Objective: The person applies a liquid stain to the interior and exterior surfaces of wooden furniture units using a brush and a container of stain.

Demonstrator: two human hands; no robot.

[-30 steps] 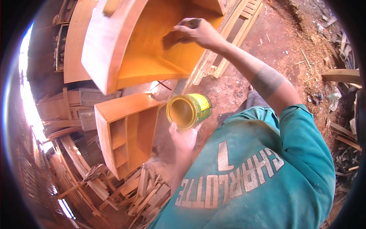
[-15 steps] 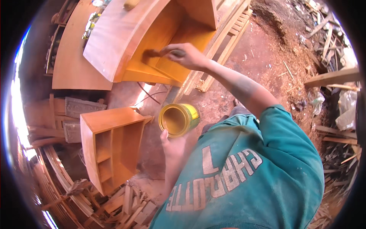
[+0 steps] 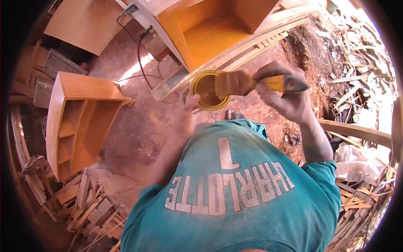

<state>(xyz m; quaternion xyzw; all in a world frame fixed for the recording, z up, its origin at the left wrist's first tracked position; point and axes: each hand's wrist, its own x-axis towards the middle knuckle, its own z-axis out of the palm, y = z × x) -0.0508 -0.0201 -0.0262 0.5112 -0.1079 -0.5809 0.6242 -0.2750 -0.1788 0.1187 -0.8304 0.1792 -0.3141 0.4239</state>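
Note:
My right hand (image 3: 285,90) grips a wide paintbrush (image 3: 239,82) by its yellow and black handle. The brush lies sideways, its bristles over the mouth of a yellow can (image 3: 210,107). Brownish liquid shows inside the can. My left hand (image 3: 184,111) holds the can from its left side, thumb at the rim and the other fingers partly hidden. Beyond the can stands an open wooden cabinet (image 3: 218,35) with a glossy orange-brown inside, resting on a wooden bench (image 3: 247,52).
A small shelved wooden unit (image 3: 84,126) stands on the floor at left, with scrap wood (image 3: 90,206) below it. Dark cables (image 3: 140,59) hang by the cabinet. A flat wooden panel (image 3: 84,25) lies at far left. Wood offcuts and a clear plastic bag (image 3: 359,164) lie at right.
My right hand has drawn the brush out of the cabinet and back to the can's mouth. The can has shifted slightly up and right, and the whole view has turned.

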